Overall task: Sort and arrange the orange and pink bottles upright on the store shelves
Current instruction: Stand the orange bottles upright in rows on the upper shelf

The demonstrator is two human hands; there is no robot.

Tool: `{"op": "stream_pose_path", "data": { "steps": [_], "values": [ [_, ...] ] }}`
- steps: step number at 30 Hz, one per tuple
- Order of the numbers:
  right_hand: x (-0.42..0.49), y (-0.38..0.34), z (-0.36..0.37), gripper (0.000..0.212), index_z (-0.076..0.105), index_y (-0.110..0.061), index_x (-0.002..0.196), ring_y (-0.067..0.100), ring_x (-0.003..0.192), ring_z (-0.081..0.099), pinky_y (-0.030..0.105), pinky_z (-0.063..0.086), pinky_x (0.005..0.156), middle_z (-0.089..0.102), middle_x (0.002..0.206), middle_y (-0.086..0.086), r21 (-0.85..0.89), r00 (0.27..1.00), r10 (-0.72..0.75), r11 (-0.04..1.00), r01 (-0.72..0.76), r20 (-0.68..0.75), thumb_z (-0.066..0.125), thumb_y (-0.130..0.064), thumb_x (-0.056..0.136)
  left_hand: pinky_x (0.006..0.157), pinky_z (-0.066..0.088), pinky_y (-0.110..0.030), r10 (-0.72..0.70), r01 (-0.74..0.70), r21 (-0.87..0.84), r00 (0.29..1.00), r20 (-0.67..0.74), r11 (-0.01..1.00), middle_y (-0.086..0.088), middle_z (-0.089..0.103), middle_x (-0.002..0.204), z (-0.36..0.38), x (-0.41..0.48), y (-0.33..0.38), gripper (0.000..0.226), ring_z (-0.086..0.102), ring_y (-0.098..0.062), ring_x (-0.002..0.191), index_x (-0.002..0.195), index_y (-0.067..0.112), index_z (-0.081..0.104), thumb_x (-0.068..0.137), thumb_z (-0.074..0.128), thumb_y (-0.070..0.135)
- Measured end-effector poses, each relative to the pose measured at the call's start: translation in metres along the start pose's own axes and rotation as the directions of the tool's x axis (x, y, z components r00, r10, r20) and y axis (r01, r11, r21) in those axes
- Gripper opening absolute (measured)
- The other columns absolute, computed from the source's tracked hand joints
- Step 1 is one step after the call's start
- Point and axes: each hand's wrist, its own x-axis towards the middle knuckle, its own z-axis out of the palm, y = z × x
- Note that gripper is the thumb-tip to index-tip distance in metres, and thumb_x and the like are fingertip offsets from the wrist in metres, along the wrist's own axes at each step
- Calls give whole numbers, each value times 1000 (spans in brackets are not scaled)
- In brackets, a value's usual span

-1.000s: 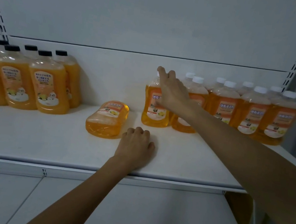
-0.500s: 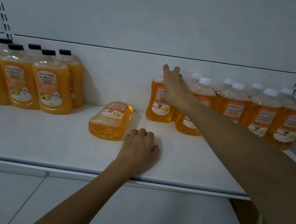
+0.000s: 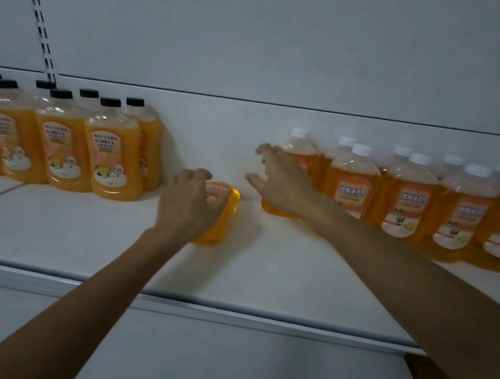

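**A:** One view is carrying this, riding on the person's head and looking forward and down onto the shelf.

**B:** It's sitting close. Both forearms are stretching in from the bottom edge, and the left hand is curling over the lying bottle near frame centre, with the right hand just beside it.

**A:** It's facing the back panel squarely, and the wide angle is bending the slotted uprights.

**B:** The lower shelf is filling the bottom strip.

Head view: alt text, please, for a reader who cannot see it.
A person's left hand grips an orange bottle lying on a white shelf; the open right hand reaches by upright white-capped bottles, with black-capped bottles standing left.
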Motion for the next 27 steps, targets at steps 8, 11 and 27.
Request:
{"op": "stream_pose_path", "data": {
  "steps": [8, 11, 27],
  "values": [
    [10, -14, 56, 67, 51, -13, 122, 20, 86, 57, 27, 47, 65, 56, 101, 4, 375, 840, 300, 791, -484, 451, 44, -68, 85, 93, 42, -41, -208, 220, -45, 961, 181, 974, -16, 55, 126, 12, -3, -14, 55, 54, -33, 111, 130, 9, 44, 91, 44, 49],
    [15, -20, 64, 77, 56, -12, 114, 21, 83, 62, 27, 48, 62, 62, 96, 7, 463, 844, 292, 732, -500, 449, 58, -74, 68, 90, 41, -38, -196, 209, -65, 967, 165, 976, -15, 55, 126, 13, -4, -14, 52, 53, -32, 111, 129, 8, 45, 92, 43, 46],
    [-24, -15, 11, 89, 24, -23, 145, 13, 112, 49, 21, 51, 79, 45, 135, 2, 616, 992, 121, 779, -119, 37, 77, -35, 75, 79, 43, -24, -104, 209, -471, 965, 239, 857, -2, 51, 133, 3, -28, 9, 68, 51, -11, 100, 137, 18, 34, 82, 65, 41]
  ]
}}
